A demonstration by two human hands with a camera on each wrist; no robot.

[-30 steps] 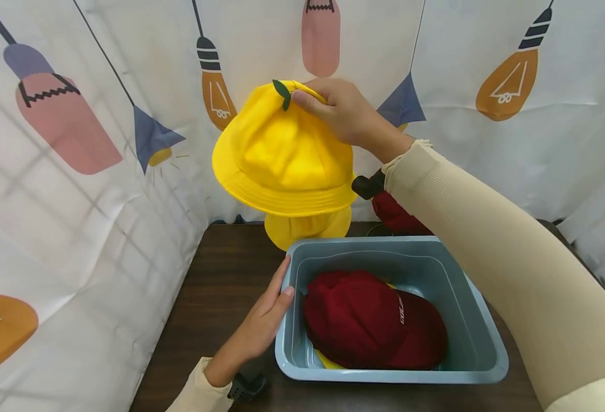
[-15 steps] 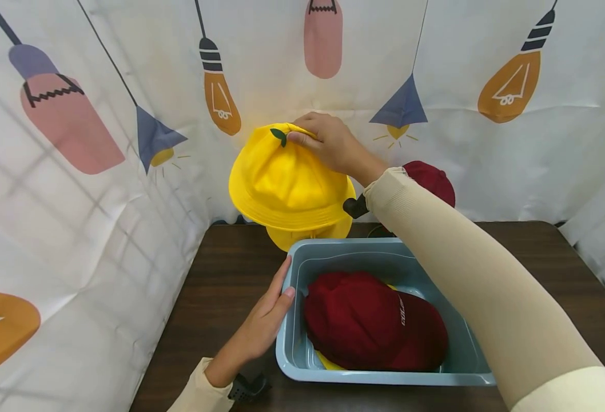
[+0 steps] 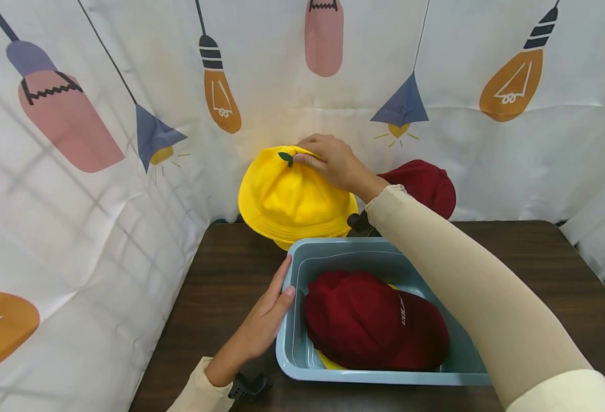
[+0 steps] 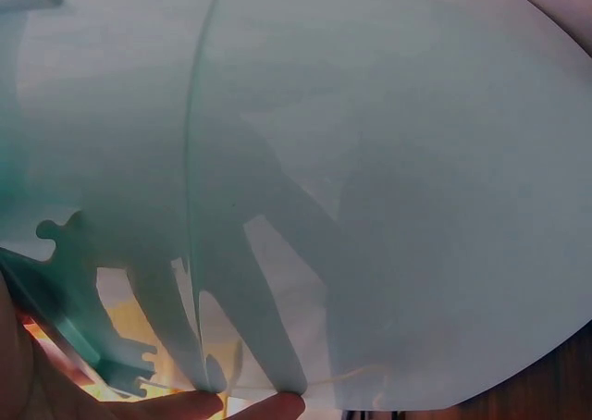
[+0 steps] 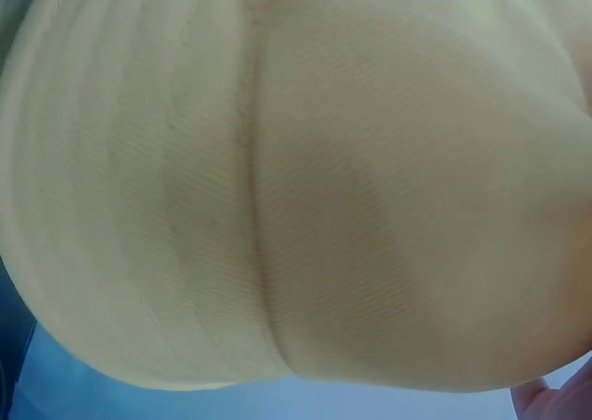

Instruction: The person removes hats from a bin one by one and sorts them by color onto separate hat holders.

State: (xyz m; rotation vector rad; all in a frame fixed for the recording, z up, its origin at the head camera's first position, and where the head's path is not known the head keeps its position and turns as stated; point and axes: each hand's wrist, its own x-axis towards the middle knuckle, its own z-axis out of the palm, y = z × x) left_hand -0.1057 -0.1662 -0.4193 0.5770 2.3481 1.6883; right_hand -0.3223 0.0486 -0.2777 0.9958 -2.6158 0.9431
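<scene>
My right hand (image 3: 335, 166) pinches the crown of a yellow bucket hat (image 3: 294, 197) with a small green leaf on top. Beneath its brim shows the edge of another yellow hat (image 3: 283, 244), mostly covered. The held hat fills the right wrist view. My left hand (image 3: 258, 320) lies with straight fingers against the left side of a grey-blue plastic basin (image 3: 385, 377); in the left wrist view its fingertips (image 4: 277, 406) touch the basin wall. Inside the basin lies a dark red cap (image 3: 359, 320) with white lettering, and a bit of something yellow (image 3: 328, 361) peeks from under it.
A second dark red cap (image 3: 426, 186) stands raised at the back, partly behind my right forearm; its support is hidden. The dark wooden table (image 3: 220, 274) ends at a white curtain (image 3: 302, 120) printed with lamps, behind and on the left.
My right hand has come down with the yellow bucket hat, which now covers most of the yellow hat below. More of the back red cap shows. My left hand stays put.
</scene>
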